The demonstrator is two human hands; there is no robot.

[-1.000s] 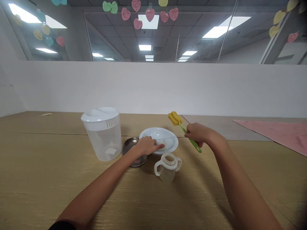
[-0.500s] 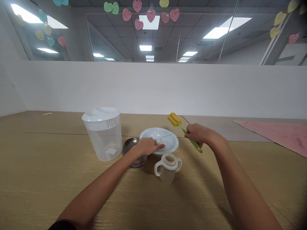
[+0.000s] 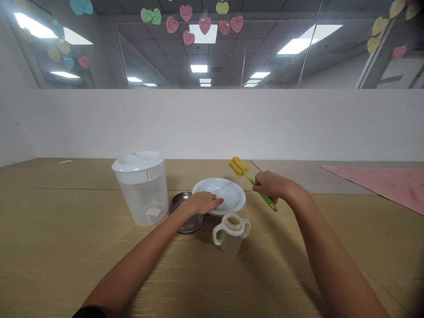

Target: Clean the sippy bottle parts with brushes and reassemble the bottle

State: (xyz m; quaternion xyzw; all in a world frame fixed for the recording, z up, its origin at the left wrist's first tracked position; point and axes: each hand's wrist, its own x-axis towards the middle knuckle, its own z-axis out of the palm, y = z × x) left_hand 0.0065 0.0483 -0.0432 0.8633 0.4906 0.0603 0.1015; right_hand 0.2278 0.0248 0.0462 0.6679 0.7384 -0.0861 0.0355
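One hand [image 3: 199,203] on plate [image 3: 234,192], other [image 3: 270,185] gripping bottle brush [image 3: 238,167], unmoved

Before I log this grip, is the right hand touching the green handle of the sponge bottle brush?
Touching: the head view shows the right hand with its fingers curled around the green handle of the sponge bottle brush.

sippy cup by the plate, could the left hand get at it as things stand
Probably yes: the left hand is on the plate, just beyond the sippy cup, and nothing stands between them.
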